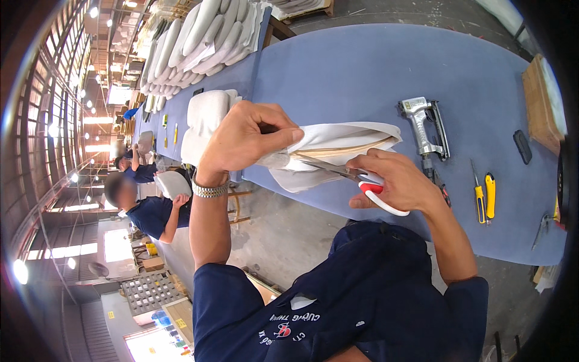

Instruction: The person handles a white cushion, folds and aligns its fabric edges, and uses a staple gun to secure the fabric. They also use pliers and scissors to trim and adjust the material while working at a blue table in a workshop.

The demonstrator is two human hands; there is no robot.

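My left hand (250, 136) pinches the edge of white fabric between thumb and index finger, with a metal watch (211, 191) on that wrist. The white fabric (362, 130) wraps a padded panel, whose tan inner edge (344, 149) shows through the gap between the folds. My right hand (401, 181) is closed around scissors (371, 187) with red and white handles. Their blades point left, slightly apart, and reach the fabric just below my left fingertips. I cannot tell whether they are cutting into it.
A metal staple gun (422, 123) lies right on the blue-grey table (325, 72), near a screwdriver (480, 202), yellow utility knife (490, 196), black object (522, 146) and pliers (541, 231). A cardboard box (543, 102) stands far right. Padded panels (208, 36) are piled far left; co-workers (151, 211) stand left.
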